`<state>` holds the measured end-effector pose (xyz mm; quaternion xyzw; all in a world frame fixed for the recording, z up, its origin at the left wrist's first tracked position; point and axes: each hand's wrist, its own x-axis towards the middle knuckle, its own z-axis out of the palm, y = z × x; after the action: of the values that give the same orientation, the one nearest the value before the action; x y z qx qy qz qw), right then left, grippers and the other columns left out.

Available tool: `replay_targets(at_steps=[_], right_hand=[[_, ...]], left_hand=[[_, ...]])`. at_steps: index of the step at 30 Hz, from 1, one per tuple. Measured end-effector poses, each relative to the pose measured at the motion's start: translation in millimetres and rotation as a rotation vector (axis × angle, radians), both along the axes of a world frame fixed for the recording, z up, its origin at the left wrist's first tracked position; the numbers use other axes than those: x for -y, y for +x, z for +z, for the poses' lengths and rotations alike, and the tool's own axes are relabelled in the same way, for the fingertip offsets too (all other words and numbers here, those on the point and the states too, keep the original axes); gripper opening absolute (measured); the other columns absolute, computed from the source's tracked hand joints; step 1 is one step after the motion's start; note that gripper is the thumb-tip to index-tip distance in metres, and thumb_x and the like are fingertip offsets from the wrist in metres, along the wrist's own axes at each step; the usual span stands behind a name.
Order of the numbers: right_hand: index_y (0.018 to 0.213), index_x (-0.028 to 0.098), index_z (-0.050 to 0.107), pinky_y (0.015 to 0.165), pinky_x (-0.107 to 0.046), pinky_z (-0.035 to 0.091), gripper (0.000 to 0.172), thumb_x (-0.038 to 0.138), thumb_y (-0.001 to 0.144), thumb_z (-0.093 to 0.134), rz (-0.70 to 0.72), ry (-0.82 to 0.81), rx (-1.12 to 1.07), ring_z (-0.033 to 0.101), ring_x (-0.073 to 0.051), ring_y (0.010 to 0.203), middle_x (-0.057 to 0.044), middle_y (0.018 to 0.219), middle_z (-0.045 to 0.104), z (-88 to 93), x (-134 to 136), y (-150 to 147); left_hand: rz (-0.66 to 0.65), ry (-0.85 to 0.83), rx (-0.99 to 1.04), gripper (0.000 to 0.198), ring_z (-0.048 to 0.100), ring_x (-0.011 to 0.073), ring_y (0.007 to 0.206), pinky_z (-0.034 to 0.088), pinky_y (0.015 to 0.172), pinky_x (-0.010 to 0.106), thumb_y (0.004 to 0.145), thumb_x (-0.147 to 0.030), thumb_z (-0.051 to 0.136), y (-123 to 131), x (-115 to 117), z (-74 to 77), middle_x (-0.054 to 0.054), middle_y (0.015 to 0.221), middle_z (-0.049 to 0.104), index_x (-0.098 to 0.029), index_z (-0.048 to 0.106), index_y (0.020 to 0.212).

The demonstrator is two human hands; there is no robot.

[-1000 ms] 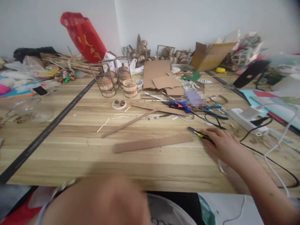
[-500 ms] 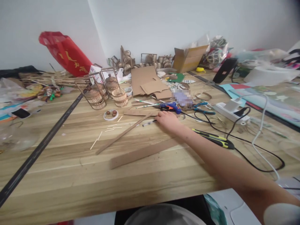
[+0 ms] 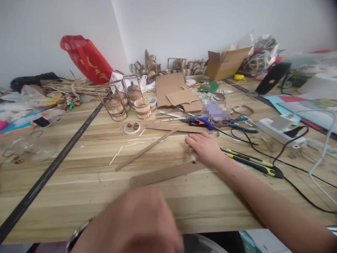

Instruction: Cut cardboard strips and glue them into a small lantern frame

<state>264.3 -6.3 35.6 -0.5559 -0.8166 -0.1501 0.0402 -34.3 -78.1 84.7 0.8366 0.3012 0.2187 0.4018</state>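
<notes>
My right hand [image 3: 206, 148] is closed around a pen [image 3: 193, 156], one end of which sticks out below the fingers. It is over the table beside the flat cardboard strip [image 3: 165, 174]. In the lower foreground my left hand [image 3: 137, 221] is smeared by motion, with a bracelet or watch band [image 3: 77, 234] at its wrist; its fingers cannot be made out. A thin cardboard strip [image 3: 147, 149] lies slantwise left of my right hand. Just beyond that hand is a blue hot glue gun [image 3: 206, 123].
Small bamboo baskets [image 3: 143, 109] stand at the back left, near a white ring [image 3: 132, 128] holding brown beads. A yellow-black utility knife [image 3: 252, 163], blue-handled pliers [image 3: 243, 125] and a power strip [image 3: 281, 131] with cables lie on the right. Cardboard sheets [image 3: 171, 86] are at the back.
My right hand has taken hold of the pen, turned it and drawn it slightly nearer. My left hand has come into view at the bottom. The view has turned left.
</notes>
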Motion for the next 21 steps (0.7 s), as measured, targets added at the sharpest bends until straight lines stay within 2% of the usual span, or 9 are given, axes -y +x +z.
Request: replay_targets(at_steps=[3, 5, 7, 9, 12, 14, 17, 18, 21], right_hand=[[0.094, 0.016, 0.063, 0.075, -0.033, 0.027, 0.017, 0.009, 0.086, 0.05, 0.016, 0.029, -0.008, 0.057, -0.02, 0.075, -0.007, 0.081, 0.067, -5.4, 1, 6], [0.093, 0.015, 0.063, 0.075, -0.033, 0.028, 0.016, 0.01, 0.086, 0.05, 0.031, 0.048, -0.016, 0.058, -0.02, 0.076, -0.007, 0.081, 0.067, -9.6, 0, 9], [0.092, 0.015, 0.064, 0.075, -0.034, 0.028, 0.014, 0.011, 0.087, 0.052, 0.054, 0.061, -0.025, 0.059, -0.02, 0.077, -0.006, 0.082, 0.067, -14.1, -1, 10], [0.093, 0.017, 0.066, 0.075, -0.033, 0.029, 0.016, 0.012, 0.088, 0.051, 0.082, 0.069, -0.036, 0.059, -0.02, 0.078, -0.005, 0.082, 0.068, -18.5, -2, 11], [0.108, 0.018, 0.067, 0.076, -0.033, 0.033, 0.025, 0.014, 0.091, 0.049, 0.092, 0.092, -0.063, 0.06, -0.021, 0.083, -0.006, 0.09, 0.069, -21.3, -1, 11], [0.119, 0.017, 0.064, 0.08, -0.034, 0.036, 0.031, 0.019, 0.094, 0.047, 0.063, 0.179, -0.116, 0.059, -0.024, 0.093, -0.011, 0.105, 0.068, -19.3, 0, 11], [0.128, 0.016, 0.06, 0.093, -0.04, 0.036, 0.037, 0.03, 0.096, 0.048, 0.015, 0.355, -0.244, 0.052, -0.029, 0.114, -0.016, 0.128, 0.062, -13.1, 2, 12], [0.129, 0.016, 0.06, 0.096, -0.042, 0.034, 0.038, 0.033, 0.096, 0.049, 0.012, 0.361, -0.297, 0.05, -0.03, 0.118, -0.016, 0.131, 0.061, -11.1, 2, 13], [0.113, 0.018, 0.067, 0.094, -0.044, 0.036, 0.032, 0.037, 0.096, 0.048, 0.045, 0.086, -0.505, 0.056, -0.029, 0.109, -0.013, 0.112, 0.07, -7.4, 4, 13]], left_hand=[[0.178, 0.141, -0.112, 0.016, 0.058, 0.0284, 0.104, 0.048, 0.093, 0.046, 0.094, -0.026, 0.055, 23, -54, -10.6, 0.008, 0.102, 0.068, -0.022, 0.07, 0.096], [0.365, 0.457, -0.488, 0.015, 0.057, 0.0319, 0.104, 0.046, 0.092, 0.048, 0.091, -0.018, 0.058, 34, -83, -22.8, 0.013, 0.104, 0.067, -0.015, 0.069, 0.099], [0.451, 0.586, -0.766, 0.019, 0.058, 0.0329, 0.101, 0.048, 0.085, 0.044, 0.087, -0.017, 0.062, 38, -102, -35.2, 0.016, 0.103, 0.067, -0.011, 0.068, 0.105], [0.453, 0.639, -0.865, 0.016, 0.06, 0.031, 0.098, 0.048, 0.082, 0.04, 0.089, -0.016, 0.06, 38, -111, -44.6, 0.014, 0.1, 0.067, -0.011, 0.068, 0.101], [0.448, 0.65, -0.87, 0.014, 0.061, 0.0289, 0.094, 0.047, 0.081, 0.038, 0.091, -0.015, 0.055, 33, -113, -49.6, 0.012, 0.095, 0.068, -0.013, 0.07, 0.091], [0.472, 0.677, -0.861, 0.016, 0.06, 0.0295, 0.094, 0.047, 0.08, 0.039, 0.092, -0.015, 0.054, 29, -110, -47.3, 0.012, 0.095, 0.067, -0.014, 0.07, 0.092], [0.526, 0.845, -0.798, 0.017, 0.058, 0.0307, 0.094, 0.047, 0.078, 0.042, 0.092, -0.014, 0.054, 23, -107, -40.7, 0.011, 0.097, 0.067, -0.015, 0.07, 0.097], [0.542, 0.921, -0.752, 0.017, 0.057, 0.0308, 0.095, 0.047, 0.077, 0.042, 0.091, -0.013, 0.055, 22, -107, -38.6, 0.011, 0.098, 0.067, -0.016, 0.07, 0.099], [0.567, 1.079, -0.581, 0.017, 0.055, 0.0298, 0.1, 0.048, 0.081, 0.042, 0.09, -0.013, 0.057, 19, -108, -33.2, 0.009, 0.103, 0.068, -0.018, 0.07, 0.101]])
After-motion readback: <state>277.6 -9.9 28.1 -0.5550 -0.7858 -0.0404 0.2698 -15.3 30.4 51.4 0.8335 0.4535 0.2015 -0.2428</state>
